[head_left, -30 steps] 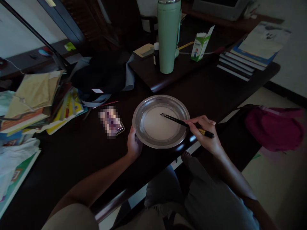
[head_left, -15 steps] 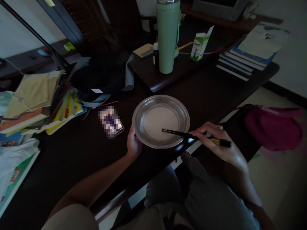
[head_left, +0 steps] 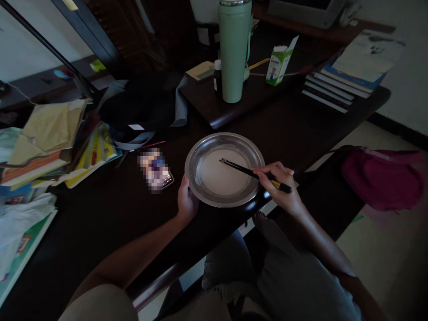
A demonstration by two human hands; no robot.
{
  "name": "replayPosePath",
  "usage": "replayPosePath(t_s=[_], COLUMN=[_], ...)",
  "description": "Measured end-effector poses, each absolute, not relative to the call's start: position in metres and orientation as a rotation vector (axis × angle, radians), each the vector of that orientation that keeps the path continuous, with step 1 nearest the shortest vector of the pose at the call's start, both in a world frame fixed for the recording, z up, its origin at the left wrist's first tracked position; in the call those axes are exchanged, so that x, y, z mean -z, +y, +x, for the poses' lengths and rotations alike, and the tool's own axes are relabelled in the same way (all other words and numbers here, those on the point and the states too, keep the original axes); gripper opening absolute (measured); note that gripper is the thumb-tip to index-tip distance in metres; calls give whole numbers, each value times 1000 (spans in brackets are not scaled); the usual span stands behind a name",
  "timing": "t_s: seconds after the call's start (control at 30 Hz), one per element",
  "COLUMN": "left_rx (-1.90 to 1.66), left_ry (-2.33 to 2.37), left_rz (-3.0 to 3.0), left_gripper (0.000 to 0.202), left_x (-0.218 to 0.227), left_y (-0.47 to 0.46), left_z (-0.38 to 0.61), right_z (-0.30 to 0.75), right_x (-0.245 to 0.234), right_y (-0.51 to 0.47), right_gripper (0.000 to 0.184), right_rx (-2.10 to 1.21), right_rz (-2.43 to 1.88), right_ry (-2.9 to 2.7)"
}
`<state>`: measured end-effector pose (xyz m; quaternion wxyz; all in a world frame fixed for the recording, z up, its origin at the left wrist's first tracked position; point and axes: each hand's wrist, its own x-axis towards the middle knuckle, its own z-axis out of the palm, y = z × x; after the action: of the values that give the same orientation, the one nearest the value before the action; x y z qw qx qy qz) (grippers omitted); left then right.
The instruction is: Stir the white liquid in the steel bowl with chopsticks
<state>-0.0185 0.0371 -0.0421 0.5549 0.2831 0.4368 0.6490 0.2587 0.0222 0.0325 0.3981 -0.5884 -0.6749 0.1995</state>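
A round metal bowl (head_left: 195, 187) with a wide rim stands on the dark table, holding a whitish, smooth-looking liquid (head_left: 222, 178). My left hand (head_left: 187, 198) grips the bowl's left side, thumb at the rim and the other fingers mostly hidden beneath it. Closed round a pair of black chopsticks (head_left: 241, 169) with gold-patterned ends is my right hand (head_left: 279, 185), over the bowl's right rim. The chopsticks' tips lie close together over the middle of the whitish liquid; whether they dip into it I cannot tell.
Left of the bowl lies a phone (head_left: 167, 179) with a blurred screen. Behind stand a green tumbler (head_left: 232, 58), a small dark bottle (head_left: 217, 80) and a green-white box (head_left: 279, 64). Books (head_left: 354, 76) are stacked back right; papers (head_left: 47, 129) and a black bag (head_left: 140, 102) are left.
My right hand has moved left and slightly up with the chopsticks, shifting their tips further back across the bowl. My left hand and the bowl have stayed put.
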Motion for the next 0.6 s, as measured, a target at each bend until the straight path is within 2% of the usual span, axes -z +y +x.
replayPosePath(t_s=[0.2,0.43,0.6], left_rx=[-1544,-1535,-1543], left_ry=[1034,1018,1015], left_rz=[688,698,660], left_gripper=[41,39,40], left_x=[45,44,36], left_y=[39,42,40], left_z=[-22,-23,-21], right_z=[282,294,274], right_x=[-53,-72,-66], right_y=[7,-4,2], right_gripper=[24,27,32], right_rx=[-440,-699,-777], right_rz=[-1545,-1433,-1371], right_ry=[-1707,-1824,-1852])
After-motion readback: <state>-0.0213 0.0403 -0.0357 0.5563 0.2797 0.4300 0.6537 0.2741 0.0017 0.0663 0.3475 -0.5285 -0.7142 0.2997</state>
